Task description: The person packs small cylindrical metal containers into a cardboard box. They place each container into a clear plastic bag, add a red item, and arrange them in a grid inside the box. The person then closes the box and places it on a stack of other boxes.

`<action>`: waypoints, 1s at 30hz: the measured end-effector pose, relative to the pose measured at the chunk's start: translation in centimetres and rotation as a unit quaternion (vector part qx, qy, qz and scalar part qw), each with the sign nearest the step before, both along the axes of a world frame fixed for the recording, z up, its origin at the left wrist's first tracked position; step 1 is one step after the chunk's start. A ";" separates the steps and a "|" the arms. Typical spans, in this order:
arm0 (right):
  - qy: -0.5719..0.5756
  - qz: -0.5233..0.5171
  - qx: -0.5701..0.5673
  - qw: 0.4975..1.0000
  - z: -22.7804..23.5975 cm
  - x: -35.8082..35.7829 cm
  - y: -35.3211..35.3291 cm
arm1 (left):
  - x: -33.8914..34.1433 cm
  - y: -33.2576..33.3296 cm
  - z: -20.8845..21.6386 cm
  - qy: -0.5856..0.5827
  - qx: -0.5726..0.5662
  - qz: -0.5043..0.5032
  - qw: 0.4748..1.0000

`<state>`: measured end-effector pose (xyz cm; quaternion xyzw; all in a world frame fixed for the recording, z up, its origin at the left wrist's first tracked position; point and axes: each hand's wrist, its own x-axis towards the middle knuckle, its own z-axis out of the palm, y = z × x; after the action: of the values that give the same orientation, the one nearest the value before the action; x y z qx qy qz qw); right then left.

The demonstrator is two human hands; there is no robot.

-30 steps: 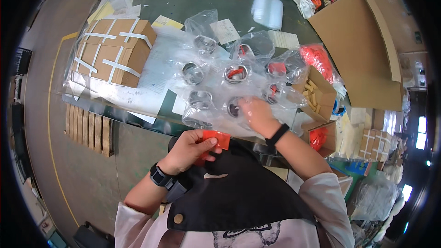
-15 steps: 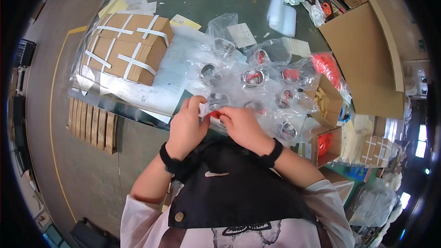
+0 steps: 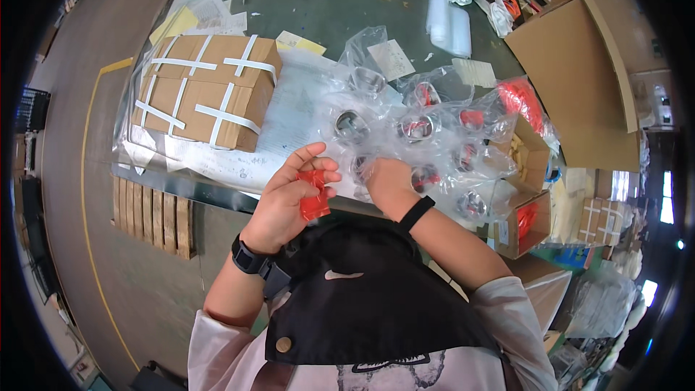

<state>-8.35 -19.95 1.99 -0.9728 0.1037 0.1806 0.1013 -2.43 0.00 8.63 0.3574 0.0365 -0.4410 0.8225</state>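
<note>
My left hand (image 3: 289, 192) is raised in front of my chest and grips a small red plastic piece (image 3: 313, 192) between thumb and fingers. My right hand (image 3: 384, 181) rests on the near edge of the pile of clear plastic bags (image 3: 427, 130) on the table, its fingers curled around a bag; what lies inside that bag is hidden by the hand. Each bag holds a round metal ring (image 3: 350, 125), and some also hold red parts (image 3: 470, 117). A black watch sits on my left wrist, a black band on my right.
A taped cardboard box (image 3: 203, 94) sits on the left of the green table (image 3: 326, 0), with paper sheets beneath it. Open cardboard boxes (image 3: 521, 195) with red parts stand at the right. A large cardboard sheet (image 3: 572, 65) leans at the far right. A wooden pallet (image 3: 148, 210) lies on the floor.
My hands were together at the table edge half a second ago. Now the left hand has drawn back with the red piece and the right has gone to the bags.
</note>
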 end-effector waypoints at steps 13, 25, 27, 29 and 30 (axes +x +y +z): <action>-0.092 -0.138 0.518 0.839 14.0 3.3 -1.8 | 3.1 -1.9 1.4 -0.417 0.148 0.071 0.894; 0.026 0.099 0.043 0.994 3.8 11.3 -2.0 | 8.6 -5.6 -5.8 -0.426 0.385 0.038 0.818; 0.021 0.087 0.027 0.996 2.8 11.8 -1.4 | 8.6 -5.7 -5.4 -0.416 0.382 0.033 0.825; 0.019 0.064 0.032 0.997 2.0 11.9 -1.0 | 8.6 -5.7 -5.2 -0.401 0.385 0.030 0.831; 0.018 0.051 0.034 0.998 1.9 11.7 -0.9 | 8.6 -5.7 -5.2 -0.379 0.367 0.019 0.849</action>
<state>3.39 -20.88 3.90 -0.9694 0.0497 0.2063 0.1233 6.16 -5.70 3.38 0.7716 -0.1121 -0.2099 0.5900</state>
